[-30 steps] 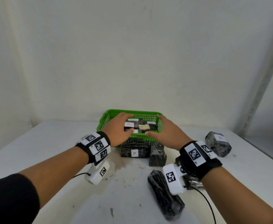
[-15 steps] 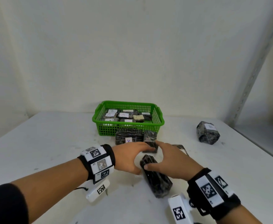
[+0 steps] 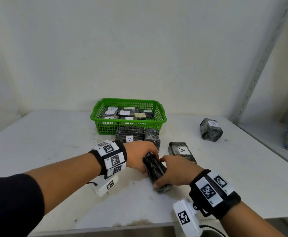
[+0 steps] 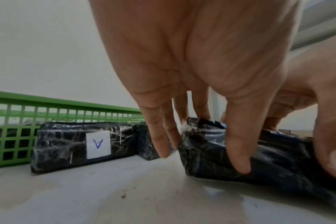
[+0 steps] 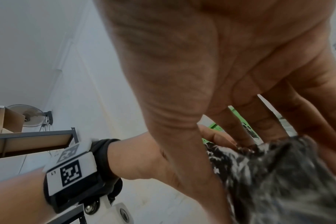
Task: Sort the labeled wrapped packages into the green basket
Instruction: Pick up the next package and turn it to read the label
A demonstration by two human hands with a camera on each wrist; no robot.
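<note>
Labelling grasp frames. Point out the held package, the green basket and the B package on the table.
held package [image 3: 157, 170]: head view, bare top between the hands.
green basket [image 3: 122, 128]: head view, front mesh wall.
B package [image 3: 210, 132]: head view, dark front face under its label.

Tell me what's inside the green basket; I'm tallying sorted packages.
The green basket holds wrapped packages labeled A, B and C; the front wall hides some labels and anything underneath.

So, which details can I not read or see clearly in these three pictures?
- Label of the long package: none shows in any view; both hands cover its top.
- Labels at the front of the green basket: head view, cut by its wall.
- Right hand fingertips: right wrist view, blurred.
- Small package label: not visible.
</note>
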